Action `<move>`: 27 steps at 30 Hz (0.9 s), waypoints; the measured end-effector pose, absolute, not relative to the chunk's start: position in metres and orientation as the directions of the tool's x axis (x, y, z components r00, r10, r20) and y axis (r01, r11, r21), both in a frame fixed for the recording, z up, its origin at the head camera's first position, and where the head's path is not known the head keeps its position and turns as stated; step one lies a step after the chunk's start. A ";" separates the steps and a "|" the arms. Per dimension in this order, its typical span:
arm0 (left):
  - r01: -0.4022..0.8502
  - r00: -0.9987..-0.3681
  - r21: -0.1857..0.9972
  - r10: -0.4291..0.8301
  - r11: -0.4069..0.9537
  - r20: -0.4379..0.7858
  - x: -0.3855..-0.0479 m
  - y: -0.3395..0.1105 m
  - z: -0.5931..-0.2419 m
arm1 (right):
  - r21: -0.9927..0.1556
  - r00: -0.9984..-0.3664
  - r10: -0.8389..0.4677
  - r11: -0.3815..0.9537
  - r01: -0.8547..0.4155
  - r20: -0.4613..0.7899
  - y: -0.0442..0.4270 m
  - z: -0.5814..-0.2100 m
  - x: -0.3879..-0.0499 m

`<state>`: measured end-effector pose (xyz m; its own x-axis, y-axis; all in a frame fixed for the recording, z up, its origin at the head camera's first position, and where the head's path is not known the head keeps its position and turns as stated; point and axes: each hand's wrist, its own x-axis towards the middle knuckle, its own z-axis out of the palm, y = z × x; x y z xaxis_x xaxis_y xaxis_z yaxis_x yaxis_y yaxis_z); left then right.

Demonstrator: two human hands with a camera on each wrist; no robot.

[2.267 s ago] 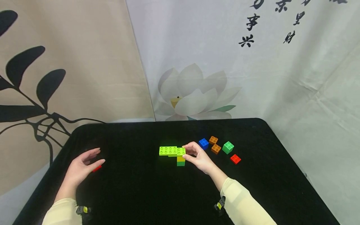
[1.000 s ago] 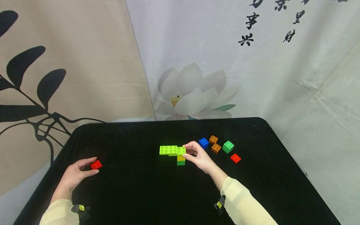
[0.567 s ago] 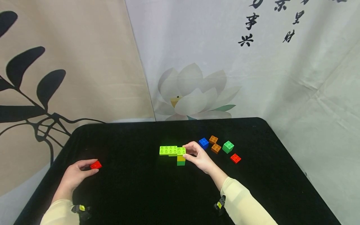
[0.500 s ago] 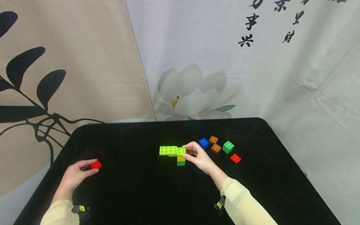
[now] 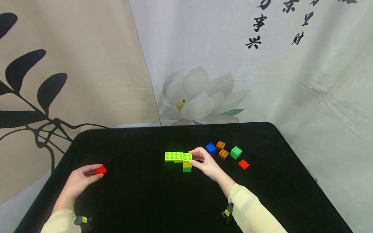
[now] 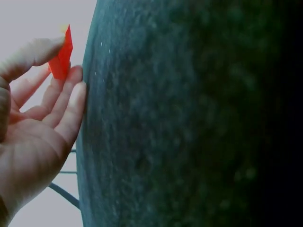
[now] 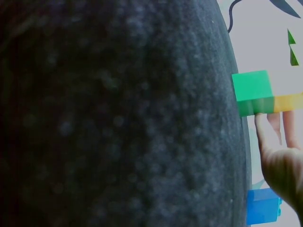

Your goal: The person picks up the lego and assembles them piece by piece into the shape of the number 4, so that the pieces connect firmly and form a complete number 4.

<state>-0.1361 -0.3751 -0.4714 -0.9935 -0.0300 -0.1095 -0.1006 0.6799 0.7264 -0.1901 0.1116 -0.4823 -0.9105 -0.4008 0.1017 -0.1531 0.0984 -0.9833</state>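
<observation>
On the left of the table my left hand (image 5: 75, 183) pinches a red toy building brick (image 5: 101, 170) between thumb and fingers. The left wrist view shows the same red brick (image 6: 61, 59) in those fingertips. Near the middle, my right hand (image 5: 209, 166) grips the right end of a built piece. Its top is a row of lime bricks (image 5: 174, 156) reaching out to the left. Under the right end sit a yellow brick (image 5: 187, 164) and, lowest, a green brick (image 5: 187, 170). In the right wrist view the green brick (image 7: 253, 92) stands on the table beside my fingers.
Right of my right hand lie loose bricks: blue (image 5: 210, 149), two orange, one at the back (image 5: 220, 144) and one in front (image 5: 223, 153), green (image 5: 236, 152) and red (image 5: 243, 164). The black table (image 5: 140, 200) meets printed curtains (image 5: 204, 48) behind.
My left hand, earlier spread above the red brick, has come down and now holds it; lately both shifted slightly right. The right hand and the built piece stay put.
</observation>
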 end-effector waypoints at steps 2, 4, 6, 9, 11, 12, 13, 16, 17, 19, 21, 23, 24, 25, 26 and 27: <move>-0.085 -0.995 0.730 -0.020 0.678 -0.097 -0.136 -0.370 -0.470 | -0.983 -0.910 -0.401 0.100 -0.153 0.101 0.112 -0.483 -0.190; -0.070 -0.996 0.735 -0.012 0.675 -0.084 -0.137 -0.363 -0.468 | -0.983 -0.910 -0.402 0.101 -0.153 0.100 0.112 -0.483 -0.190; -0.054 -0.997 0.743 -0.001 0.667 -0.072 -0.138 -0.357 -0.466 | -0.983 -0.910 -0.403 0.101 -0.152 0.099 0.112 -0.483 -0.190; -0.035 -0.998 0.756 0.016 0.654 -0.059 -0.141 -0.347 -0.464 | -0.983 -0.909 -0.406 0.102 -0.152 0.098 0.113 -0.483 -0.190; -0.024 -0.998 0.766 0.029 0.642 -0.056 -0.143 -0.340 -0.463 | -0.983 -0.908 -0.407 0.103 -0.152 0.098 0.113 -0.483 -0.190; -0.019 -0.998 0.773 0.036 0.634 -0.054 -0.144 -0.336 -0.462 | -0.983 -0.908 -0.407 0.103 -0.152 0.098 0.113 -0.482 -0.190; -0.014 -0.998 0.781 0.043 0.624 -0.053 -0.144 -0.332 -0.462 | -0.983 -0.908 -0.407 0.103 -0.151 0.096 0.113 -0.482 -0.190; -0.004 -0.996 0.807 0.067 0.591 -0.055 -0.146 -0.321 -0.460 | -0.984 -0.909 -0.407 0.102 -0.145 0.091 0.113 -0.482 -0.190; 0.000 -0.996 0.815 0.076 0.580 -0.054 -0.147 -0.317 -0.459 | -0.985 -0.909 -0.406 0.102 -0.142 0.089 0.113 -0.482 -0.190; 0.005 -0.994 0.826 0.090 0.563 -0.056 -0.149 -0.310 -0.459 | -0.986 -0.910 -0.406 0.100 -0.136 0.084 0.112 -0.482 -0.190; 0.021 -0.993 0.838 0.111 0.545 -0.048 -0.151 -0.302 -0.459 | -0.986 -0.911 -0.405 0.099 -0.134 0.083 0.112 -0.482 -0.189; 0.031 -0.991 0.848 0.129 0.530 -0.045 -0.153 -0.295 -0.460 | -0.985 -0.911 -0.403 0.100 -0.137 0.086 0.112 -0.482 -0.189; 0.036 -0.989 0.854 0.140 0.519 -0.043 -0.154 -0.291 -0.460 | -0.985 -0.911 -0.403 0.100 -0.140 0.089 0.112 -0.482 -0.189; 0.043 -0.988 0.861 0.151 0.506 -0.039 -0.154 -0.287 -0.460 | -0.985 -0.911 -0.402 0.100 -0.143 0.091 0.112 -0.482 -0.189; 0.050 -0.986 0.867 0.162 0.496 -0.036 -0.155 -0.283 -0.461 | -0.984 -0.911 -0.402 0.101 -0.145 0.093 0.112 -0.482 -0.190; 0.049 -0.985 0.870 0.169 0.490 -0.040 -0.156 -0.279 -0.461 | -0.984 -0.911 -0.402 0.101 -0.146 0.094 0.112 -0.482 -0.190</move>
<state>-0.1560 -0.2792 -0.4608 -0.9847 0.1693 -0.0404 0.0485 0.4898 0.8705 -0.1896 0.1124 -0.4816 -0.9108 -0.4021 0.0940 -0.1460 0.1007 -0.9841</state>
